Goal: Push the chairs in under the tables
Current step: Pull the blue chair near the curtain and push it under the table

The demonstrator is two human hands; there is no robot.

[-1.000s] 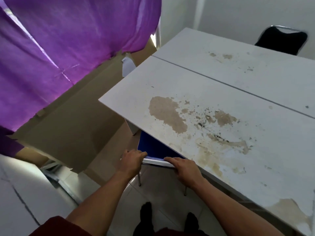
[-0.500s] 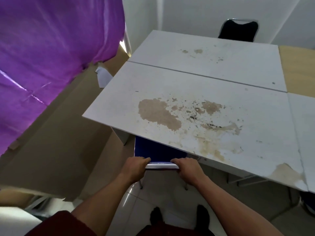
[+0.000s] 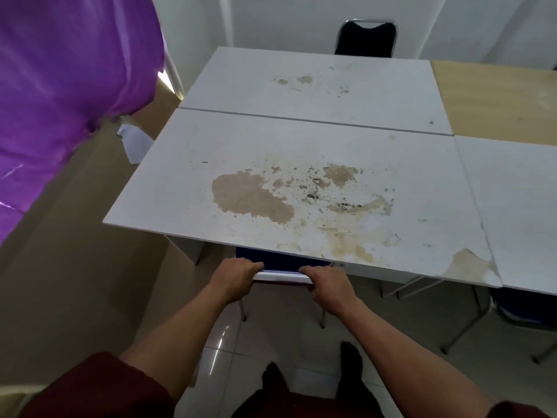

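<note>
At the far left, a purple curtain (image 3: 60,86) is being shown hanging. The top rail of the blue chair (image 3: 281,263) is being gripped by the left hand (image 3: 233,277), its fingers curled over the rail. It is also being clamped by the right hand (image 3: 330,286) just beside. The chair is being held at the near edge of the stained white table (image 3: 211,176), with its seat tucked beneath.

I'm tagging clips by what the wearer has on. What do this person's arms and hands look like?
The left hand and right hand are bare: no gloves; no rings, watch or bracelet show. The forearms are bare. Dark red sleeves end near the elbows: the left sleeve shows broadly, the right sleeve only as a sliver at the bottom edge.
</note>
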